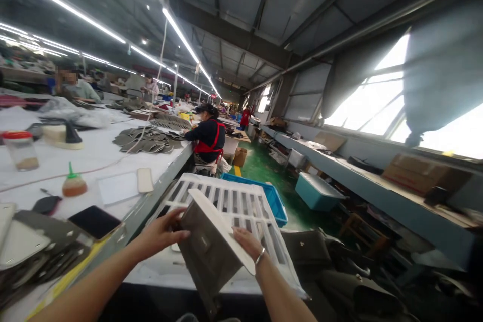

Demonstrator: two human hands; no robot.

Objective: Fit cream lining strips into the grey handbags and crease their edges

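Between my hands is a grey-brown bag, tilted, with a stiff cream-white panel along its upper right side. A small light mark or fitting shows on its grey face. My left hand grips the upper left edge, thumb on the grey face and fingers behind. My right hand, with a bracelet on the wrist, is closed on the white panel's right edge. Below the bag stands a white slatted rack. What lies inside the bag is hidden.
The white worktable at left bears a phone, a glue bottle, a lidded jar and grey cut pieces. A blue crate sits behind the rack. Dark bags lie at right. A co-worker sits ahead.
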